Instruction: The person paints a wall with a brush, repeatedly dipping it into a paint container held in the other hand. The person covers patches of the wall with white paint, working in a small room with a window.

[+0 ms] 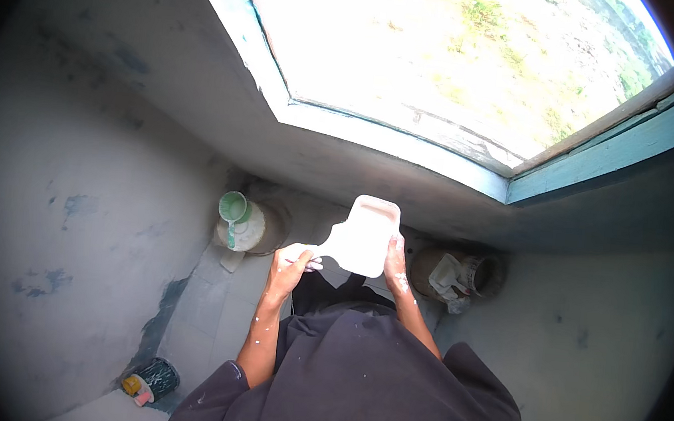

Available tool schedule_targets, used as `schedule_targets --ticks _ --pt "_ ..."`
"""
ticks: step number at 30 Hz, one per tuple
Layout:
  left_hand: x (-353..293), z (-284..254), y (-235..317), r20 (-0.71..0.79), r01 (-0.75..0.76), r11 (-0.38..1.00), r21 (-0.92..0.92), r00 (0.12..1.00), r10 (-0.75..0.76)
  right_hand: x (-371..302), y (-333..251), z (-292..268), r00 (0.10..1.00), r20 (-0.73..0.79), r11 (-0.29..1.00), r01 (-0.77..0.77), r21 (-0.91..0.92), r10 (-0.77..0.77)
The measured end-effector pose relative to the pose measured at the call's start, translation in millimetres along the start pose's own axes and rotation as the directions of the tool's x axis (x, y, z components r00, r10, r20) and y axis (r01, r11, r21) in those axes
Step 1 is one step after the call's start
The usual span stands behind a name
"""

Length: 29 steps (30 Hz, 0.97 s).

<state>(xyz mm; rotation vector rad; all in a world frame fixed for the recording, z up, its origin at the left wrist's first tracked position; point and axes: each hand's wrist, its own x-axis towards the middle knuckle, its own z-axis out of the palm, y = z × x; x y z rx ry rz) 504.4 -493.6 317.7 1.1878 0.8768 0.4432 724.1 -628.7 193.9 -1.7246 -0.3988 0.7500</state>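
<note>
In front of my body, my right hand (395,257) grips the right side of a white rectangular tray (372,242) with rounded corners. My left hand (290,269) is closed round the handle end of a white-coated putty knife (334,245). Its blade widens toward the tray and meets the tray's left edge; glare blurs the line between the two. White smears and spots mark both my hands and forearms. What lies inside the tray is washed out by the light.
A green dipper (233,206) rests on a white-topped bucket (250,235) at the left by the wall. To the right stands a container (482,274) with a white bag (447,276). A dark bucket (155,379) sits lower left. Ahead is a window with a pale blue frame (391,139).
</note>
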Motion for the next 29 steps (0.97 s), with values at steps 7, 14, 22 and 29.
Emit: schedule_targets --ticks 7,14,22,29 --pt "7 5 -15 -0.009 0.099 0.991 -0.095 0.995 -0.1 33 18 2 0.999 -0.04 0.997 -0.004 -0.071 0.001" --pt "9 -11 -36 0.349 0.356 0.925 -0.133 0.89 -0.293 45 19 -16 0.999 0.011 0.994 0.034 -0.102 -0.033" --pt "30 1 -38 0.214 0.347 0.935 -0.07 0.921 -0.326 49 6 -19 1.0 0.002 0.995 -0.002 -0.097 0.002" --pt "69 6 -58 0.095 0.085 0.994 -0.063 0.992 -0.078 42 16 -29 0.999 0.046 1.0 -0.018 -0.017 0.019"
